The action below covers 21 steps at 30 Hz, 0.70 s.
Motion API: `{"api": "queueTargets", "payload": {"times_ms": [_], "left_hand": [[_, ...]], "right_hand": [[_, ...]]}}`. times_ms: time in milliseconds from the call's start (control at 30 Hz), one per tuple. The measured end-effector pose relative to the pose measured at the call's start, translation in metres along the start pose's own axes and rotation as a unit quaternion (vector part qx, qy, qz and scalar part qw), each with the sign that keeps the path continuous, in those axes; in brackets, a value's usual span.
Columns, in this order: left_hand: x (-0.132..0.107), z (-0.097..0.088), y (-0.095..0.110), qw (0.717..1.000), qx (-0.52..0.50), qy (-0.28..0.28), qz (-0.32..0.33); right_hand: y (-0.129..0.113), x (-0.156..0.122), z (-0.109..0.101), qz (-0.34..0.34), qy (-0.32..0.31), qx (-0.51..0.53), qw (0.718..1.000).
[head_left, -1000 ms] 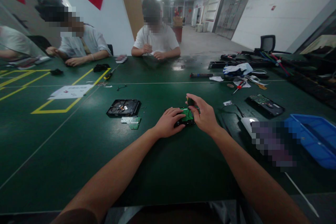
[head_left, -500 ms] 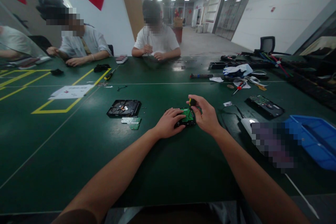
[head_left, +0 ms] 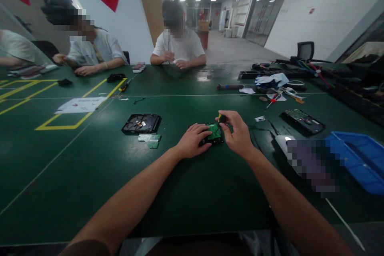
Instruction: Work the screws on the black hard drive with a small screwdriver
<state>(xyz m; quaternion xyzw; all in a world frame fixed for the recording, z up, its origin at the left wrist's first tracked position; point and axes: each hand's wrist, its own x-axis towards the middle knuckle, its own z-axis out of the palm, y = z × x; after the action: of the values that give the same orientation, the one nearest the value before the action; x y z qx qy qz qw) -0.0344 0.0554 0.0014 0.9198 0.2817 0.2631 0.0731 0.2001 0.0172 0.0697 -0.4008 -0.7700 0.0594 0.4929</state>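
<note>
A hard drive (head_left: 213, 131) with a green circuit board facing up lies on the table in front of me. My left hand (head_left: 195, 140) holds it from the left, fingers across its top and thumb by the near edge, covering much of it. Pinched in my right hand (head_left: 236, 131) is a screwdriver (head_left: 222, 118) with a black and yellow handle, held over the drive's right side. Its tip comes down at the board; exact contact is too small to tell. To the left are another hard drive (head_left: 141, 123), a detached circuit board (head_left: 150, 140) and several tiny screws (head_left: 163, 123).
Right of me lie another hard drive (head_left: 303, 121), a white device with a cable (head_left: 283, 143) and a blue tray (head_left: 360, 164). Farther back are a red screwdriver (head_left: 272, 101) and a glove (head_left: 271, 81). Co-workers sit across the green table (head_left: 90, 172).
My right hand has shifted slightly to the right and down, and the screwdriver handle has tilted a little with it. My left hand stays on the hard drive.
</note>
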Motion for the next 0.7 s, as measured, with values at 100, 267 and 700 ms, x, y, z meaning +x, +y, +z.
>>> {"api": "queueTargets", "payload": {"times_ms": [100, 267, 700], "left_hand": [[0.0004, -0.0001, -0.0002, 1.0, 0.001, 0.001, 0.002], [0.0005, -0.0002, -0.0003, 1.0, -0.003, -0.002, 0.002], [-0.0003, 0.0009, -0.0015, 1.0, 0.007, -0.003, 0.001]], "right_hand": [[-0.0009, -0.0014, -0.0012, -0.003, 0.003, -0.005, 1.0], [-0.0006, -0.0022, -0.0015, 0.002, 0.004, -0.003, 1.0], [-0.0008, 0.0038, 0.004, -0.008, 0.029, -0.044, 0.999]]}}
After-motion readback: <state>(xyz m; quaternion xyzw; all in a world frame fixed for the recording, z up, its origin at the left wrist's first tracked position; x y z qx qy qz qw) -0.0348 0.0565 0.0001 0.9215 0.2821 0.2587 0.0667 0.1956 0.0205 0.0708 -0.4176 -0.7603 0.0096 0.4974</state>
